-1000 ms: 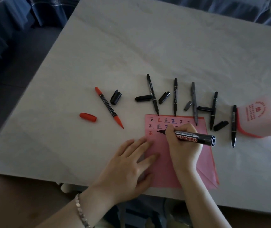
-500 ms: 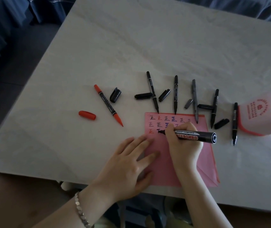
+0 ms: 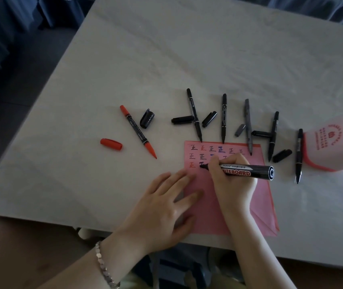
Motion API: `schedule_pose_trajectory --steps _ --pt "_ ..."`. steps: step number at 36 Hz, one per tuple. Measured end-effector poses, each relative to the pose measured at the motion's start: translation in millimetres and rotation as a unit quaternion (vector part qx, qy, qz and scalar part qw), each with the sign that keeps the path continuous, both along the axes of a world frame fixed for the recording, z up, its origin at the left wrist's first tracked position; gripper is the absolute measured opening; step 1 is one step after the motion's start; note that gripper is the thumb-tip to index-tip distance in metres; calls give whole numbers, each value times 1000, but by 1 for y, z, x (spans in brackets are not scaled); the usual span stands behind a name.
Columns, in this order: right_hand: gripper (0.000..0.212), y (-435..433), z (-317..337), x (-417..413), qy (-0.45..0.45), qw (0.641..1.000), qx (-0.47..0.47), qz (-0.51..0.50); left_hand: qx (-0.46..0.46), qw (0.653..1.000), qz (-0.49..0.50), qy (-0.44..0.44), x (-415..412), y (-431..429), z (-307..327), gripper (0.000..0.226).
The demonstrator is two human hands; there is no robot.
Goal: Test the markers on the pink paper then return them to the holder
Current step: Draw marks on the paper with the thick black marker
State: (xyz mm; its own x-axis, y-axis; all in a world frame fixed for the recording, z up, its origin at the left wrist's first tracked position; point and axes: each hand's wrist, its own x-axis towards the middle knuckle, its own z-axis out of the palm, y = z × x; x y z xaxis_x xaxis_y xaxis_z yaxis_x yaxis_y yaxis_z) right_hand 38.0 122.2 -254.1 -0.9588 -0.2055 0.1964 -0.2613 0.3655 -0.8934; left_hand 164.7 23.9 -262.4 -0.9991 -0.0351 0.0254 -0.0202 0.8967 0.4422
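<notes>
My right hand [image 3: 232, 180] grips a thick black whiteboard marker [image 3: 247, 170], its tip on the third row of characters on the pink paper [image 3: 212, 211]. My left hand [image 3: 162, 207] lies flat with spread fingers on the paper's left edge. Several uncapped thin black markers [image 3: 194, 114] lie in a row beyond the paper, with loose black caps [image 3: 182, 119] among them. An uncapped red marker [image 3: 138, 131] and its red cap [image 3: 111, 144] lie to the left. The white and red holder [image 3: 333, 142] lies on its side at the right.
The pale marble table [image 3: 187, 59] ends close to me, and its near edge runs under my wrists. A wide black cap [image 3: 146, 118] lies beside the red marker. Dark blue fabric shows past the far and left edges. A bracelet [image 3: 103, 265] circles my left wrist.
The marker tip has made small strokes in the third row, where a black character now shows. My left hand stays pressed on the paper. The view has shifted slightly.
</notes>
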Motion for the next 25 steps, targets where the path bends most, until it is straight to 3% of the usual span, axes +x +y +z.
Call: schedule_pose_trajectory --steps 11,21,25 --pt "38 1 0 0 -3 1000 8 2 3 1000 1 0 0 0 0 44" --pt "34 0 1 1 -5 997 1 -73 -6 1000 -2 5 0 0 -1 44" --pt "31 0 8 2 -33 995 -49 -86 -4 1000 2 23 0 0 -2 43"
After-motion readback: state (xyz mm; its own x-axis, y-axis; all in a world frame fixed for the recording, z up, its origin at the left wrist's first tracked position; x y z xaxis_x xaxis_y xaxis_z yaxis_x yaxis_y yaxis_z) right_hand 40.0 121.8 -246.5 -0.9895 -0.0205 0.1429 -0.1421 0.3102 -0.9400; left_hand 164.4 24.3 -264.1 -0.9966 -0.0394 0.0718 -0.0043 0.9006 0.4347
